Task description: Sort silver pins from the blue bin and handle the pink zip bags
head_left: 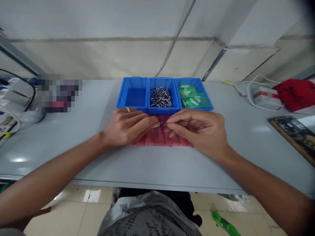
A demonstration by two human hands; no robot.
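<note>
My left hand [128, 127], with a ring on one finger, and my right hand [194, 131] meet over the table, their fingertips pinching a small metal pin [161, 122] between them. Beneath my hands lies a row of red translucent plastic sleeves [157, 139], partly hidden by my fingers. Just beyond them stand three joined blue plastic bins. The middle bin [161, 83] holds a heap of metal pins, the right bin [194, 84] holds green packets, and the left bin [134, 94] shows only its blue floor.
The bins and sleeves rest on a grey table [157, 170]. To the right lie a white cable [256, 90], a small white box [267, 98], a red bag [296, 94] and a dark framed board [294, 137]. White equipment with cables [17, 95] and a pixelated patch occupy the left side.
</note>
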